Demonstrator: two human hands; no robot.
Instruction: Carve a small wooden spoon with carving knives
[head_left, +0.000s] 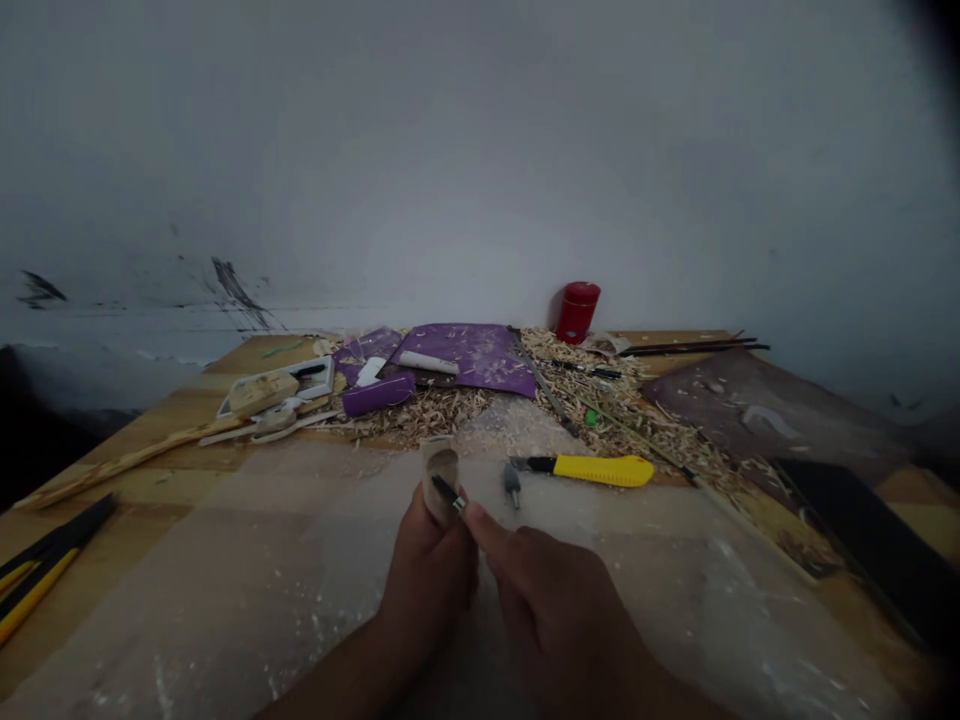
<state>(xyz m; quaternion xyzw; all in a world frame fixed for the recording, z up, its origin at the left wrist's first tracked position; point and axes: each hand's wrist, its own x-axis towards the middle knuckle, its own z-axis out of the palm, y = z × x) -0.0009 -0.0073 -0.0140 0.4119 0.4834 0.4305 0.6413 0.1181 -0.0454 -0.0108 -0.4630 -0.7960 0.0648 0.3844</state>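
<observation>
A pale wooden spoon blank (442,460), with a shaded hollow in its upper end, stands upright in my left hand (429,555). The fingers of that hand are wrapped round its lower part. My right hand (551,590) is closed on a carving knife (448,492), index finger stretched along it. The knife's dark tip lies against the blank's hollow side; its handle is mostly hidden in the hand. Just beyond my hands are a small grey bit-like piece (511,484) and a yellow utility knife (600,469).
Wood shavings (420,415) cover the table's back, around purple sheets (480,355). A red canister (577,312) stands by the wall. Left are a white tray (328,378) with wooden pieces and a yellow-black tool (45,570); right is a dark flat slab (862,540). Clear plastic sheeting (247,560) covers the front.
</observation>
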